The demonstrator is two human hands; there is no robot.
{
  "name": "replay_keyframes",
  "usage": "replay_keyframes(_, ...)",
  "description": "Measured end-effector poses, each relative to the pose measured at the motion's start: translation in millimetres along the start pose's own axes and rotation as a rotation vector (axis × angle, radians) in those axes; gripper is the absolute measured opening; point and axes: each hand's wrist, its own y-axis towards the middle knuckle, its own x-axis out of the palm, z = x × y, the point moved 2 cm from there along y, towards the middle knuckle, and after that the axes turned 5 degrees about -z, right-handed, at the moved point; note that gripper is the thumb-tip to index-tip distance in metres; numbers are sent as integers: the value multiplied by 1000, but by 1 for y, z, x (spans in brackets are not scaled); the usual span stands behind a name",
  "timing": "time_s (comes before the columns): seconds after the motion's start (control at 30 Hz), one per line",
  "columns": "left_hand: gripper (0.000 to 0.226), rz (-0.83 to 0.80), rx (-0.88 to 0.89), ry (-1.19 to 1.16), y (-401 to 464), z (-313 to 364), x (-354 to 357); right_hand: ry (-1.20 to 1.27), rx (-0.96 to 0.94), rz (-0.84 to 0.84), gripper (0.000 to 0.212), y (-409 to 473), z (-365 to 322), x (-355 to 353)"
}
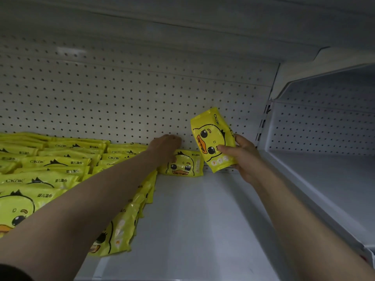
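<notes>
My right hand (242,157) grips a yellow wet-wipe pack with a cartoon duck face (212,136), holding it upright and tilted above the white shelf (203,220). My left hand (165,148) reaches to the back of the shelf and rests on top of another duck pack (182,164) lying flat by the pegboard back wall; its fingertips are hidden behind the hand. Rows of several identical yellow packs (50,169) fill the shelf's left part.
A white pegboard wall (121,98) closes the back. The shelf above (182,21) hangs low overhead. A slotted upright (263,122) divides this bay from the neighbouring shelf (324,179) on the right.
</notes>
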Motion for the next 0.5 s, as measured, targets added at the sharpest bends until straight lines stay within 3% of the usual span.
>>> replay_keyframes(0.17, 39, 171, -73, -491, -17, -29, -20, -260, 53, -128, 37, 23, 9, 11)
replay_keyframes(0.3, 38, 266, -97, -578, -42, -35, -29, -621, 55, -323, 33, 46, 21, 27)
replay_keyframes(0.5, 46, -29, 11, -403, -73, -15, -20, -902, 17, -511, 33, 62, 38, 51)
